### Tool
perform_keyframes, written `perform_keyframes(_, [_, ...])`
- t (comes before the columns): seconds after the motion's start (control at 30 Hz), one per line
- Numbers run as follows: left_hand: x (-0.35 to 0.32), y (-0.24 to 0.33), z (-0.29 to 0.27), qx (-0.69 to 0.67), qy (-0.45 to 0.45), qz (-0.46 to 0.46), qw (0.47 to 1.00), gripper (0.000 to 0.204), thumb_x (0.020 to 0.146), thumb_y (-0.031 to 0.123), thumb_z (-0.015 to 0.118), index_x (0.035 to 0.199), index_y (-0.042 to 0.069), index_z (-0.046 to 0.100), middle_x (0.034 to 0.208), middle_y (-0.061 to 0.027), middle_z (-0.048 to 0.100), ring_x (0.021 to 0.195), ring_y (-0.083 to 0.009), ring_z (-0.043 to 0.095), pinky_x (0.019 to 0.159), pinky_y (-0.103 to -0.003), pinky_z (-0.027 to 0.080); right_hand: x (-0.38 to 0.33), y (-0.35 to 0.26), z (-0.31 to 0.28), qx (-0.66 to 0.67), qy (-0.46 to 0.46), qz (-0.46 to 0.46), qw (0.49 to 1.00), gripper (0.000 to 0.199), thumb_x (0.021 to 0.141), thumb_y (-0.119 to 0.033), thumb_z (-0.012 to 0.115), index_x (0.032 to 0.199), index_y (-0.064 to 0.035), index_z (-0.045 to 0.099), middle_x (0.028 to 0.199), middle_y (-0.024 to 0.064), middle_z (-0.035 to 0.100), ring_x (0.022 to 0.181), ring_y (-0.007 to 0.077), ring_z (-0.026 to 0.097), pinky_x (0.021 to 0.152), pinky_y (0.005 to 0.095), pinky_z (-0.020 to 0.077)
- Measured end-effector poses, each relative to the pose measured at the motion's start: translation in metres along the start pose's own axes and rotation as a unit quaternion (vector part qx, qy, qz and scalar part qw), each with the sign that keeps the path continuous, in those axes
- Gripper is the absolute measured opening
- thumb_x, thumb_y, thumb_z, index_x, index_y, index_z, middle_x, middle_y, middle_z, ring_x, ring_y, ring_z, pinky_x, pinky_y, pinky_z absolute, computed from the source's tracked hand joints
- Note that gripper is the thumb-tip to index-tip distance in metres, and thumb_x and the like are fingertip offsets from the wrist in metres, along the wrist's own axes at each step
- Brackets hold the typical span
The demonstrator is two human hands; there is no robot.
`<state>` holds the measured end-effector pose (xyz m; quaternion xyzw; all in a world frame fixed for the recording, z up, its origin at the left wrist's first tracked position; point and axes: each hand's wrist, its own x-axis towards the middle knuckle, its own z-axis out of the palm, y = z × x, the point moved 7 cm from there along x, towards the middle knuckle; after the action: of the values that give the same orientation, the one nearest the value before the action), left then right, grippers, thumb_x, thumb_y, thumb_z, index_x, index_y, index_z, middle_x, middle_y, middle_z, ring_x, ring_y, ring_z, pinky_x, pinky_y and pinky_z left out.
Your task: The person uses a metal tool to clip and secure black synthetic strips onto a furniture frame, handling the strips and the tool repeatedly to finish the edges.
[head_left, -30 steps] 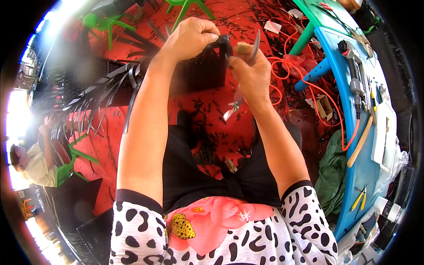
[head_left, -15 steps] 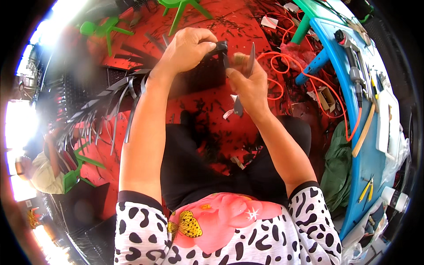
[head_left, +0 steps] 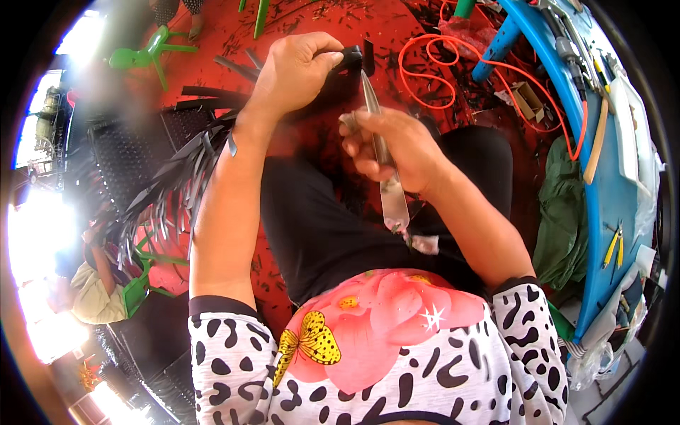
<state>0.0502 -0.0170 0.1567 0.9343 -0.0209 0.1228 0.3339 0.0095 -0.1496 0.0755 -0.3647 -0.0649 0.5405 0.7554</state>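
My left hand [head_left: 301,71] is closed, thumb and fingers pinching the end of a black strip [head_left: 350,57] in front of me. Beneath it the dark work that the strip belongs to is blurred. Many loose black strips [head_left: 184,163] fan out behind my left forearm. In my right hand [head_left: 407,145] is a long pointed metal blade [head_left: 394,202], fingers wrapped round its middle. Its tip points up, close to the black strip. A pink cord with a small pale tag [head_left: 425,244] hangs from its lower end. A beige wrap covers a right fingertip.
The red floor [head_left: 304,21] is littered with black scraps. On my right, a blue table [head_left: 591,269] carries a power tool, a wooden-handled tool and yellow-handled pliers [head_left: 613,244]. An orange hose [head_left: 524,145] loops below. Green stools [head_left: 145,57] and another person [head_left: 99,290] are at left.
My right hand has come down and nearer to me, turning the blade so more of its length shows. My left hand has risen slightly, still pinching the black strip. The view has shifted.
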Motion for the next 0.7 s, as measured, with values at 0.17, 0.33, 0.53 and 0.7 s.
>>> perform_keyframes(0.17, [-0.005,0.011,0.011,0.008,0.004,0.018,1.000,0.015,0.083,0.011,0.059,0.093,0.001,0.064,0.071,-0.0052,0.063,0.064,-0.0082,0.056,0.061,-0.024,0.045,0.001,-0.002,-0.006,0.025,0.036,0.024,0.999,0.024,0.093,-0.022,0.041,0.092,0.0002,0.051,0.073,0.0098,0.053,0.051,0.0135,0.047,0.036,0.0207,0.0285])
perform_keyframes(0.33, [-0.012,0.013,0.021,0.020,-0.006,0.009,1.000,0.016,0.082,0.011,0.059,0.092,0.001,0.064,0.074,-0.0095,0.065,0.065,-0.0130,0.061,0.062,-0.026,0.047,-0.001,0.006,-0.015,0.046,0.028,0.035,0.998,0.024,0.094,-0.021,0.041,0.093,0.0003,0.051,0.073,0.0097,0.053,0.051,0.0138,0.047,0.036,0.0209,0.0283])
perform_keyframes(0.53, [-0.007,0.013,0.032,0.026,-0.021,-0.002,0.999,0.016,0.081,0.011,0.059,0.093,0.001,0.064,0.077,-0.0109,0.066,0.067,-0.0167,0.062,0.063,-0.027,0.047,-0.002,0.002,-0.030,0.021,0.017,0.021,0.999,0.023,0.093,-0.022,0.045,0.093,0.0005,0.052,0.072,0.0090,0.054,0.050,0.0145,0.051,0.035,0.0215,0.0308])
perform_keyframes(0.7, [-0.008,0.013,0.045,0.005,-0.051,-0.041,0.998,0.017,0.083,0.011,0.058,0.093,0.000,0.064,0.070,-0.0050,0.062,0.064,-0.0089,0.055,0.061,-0.024,0.045,-0.006,-0.005,-0.057,-0.124,0.105,-0.095,0.982,0.019,0.090,-0.020,0.055,0.088,-0.0009,0.055,0.070,0.0050,0.054,0.050,0.0136,0.058,0.037,0.0225,0.0366])
